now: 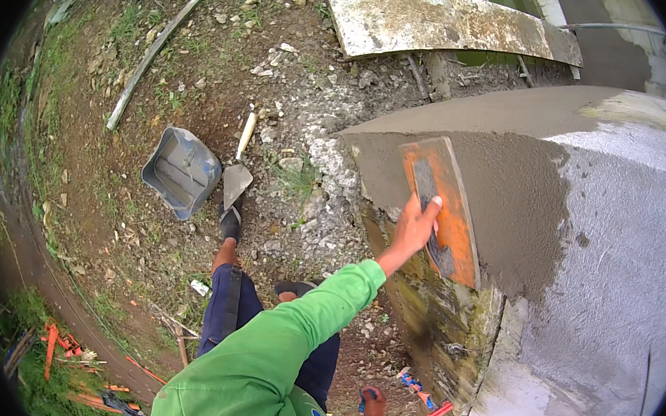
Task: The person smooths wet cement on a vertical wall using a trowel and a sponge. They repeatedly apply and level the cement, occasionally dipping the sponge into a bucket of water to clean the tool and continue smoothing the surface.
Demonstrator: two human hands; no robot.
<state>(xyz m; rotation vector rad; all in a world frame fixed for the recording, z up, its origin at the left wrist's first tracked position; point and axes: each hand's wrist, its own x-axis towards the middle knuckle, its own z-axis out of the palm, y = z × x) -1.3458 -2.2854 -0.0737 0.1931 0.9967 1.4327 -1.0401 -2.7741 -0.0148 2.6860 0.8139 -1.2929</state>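
My left hand (413, 230) is closed round the grey handle of an orange plastering float (462, 220). The float lies against wet grey mortar (519, 202) on the wall's face. Low beside my body, my right hand (373, 403) is closed on a small blue object (363, 399), mostly hidden by the fingers. A pointing trowel (236, 183) with a pale handle rests on the ground by my left shoe. Left of it stands a mortar-smeared grey-blue tub (182, 171), with some grey mortar inside.
Right of the mortar is a paler, rough plastered surface (623, 236). A mossy lower wall (427, 313) drops beneath it. A whitish board (447, 22) lies ahead, and a long timber strip (160, 47) at far left. Stones, grass and debris cover the ground. Blue and red litter (427, 397) lies at lower right.
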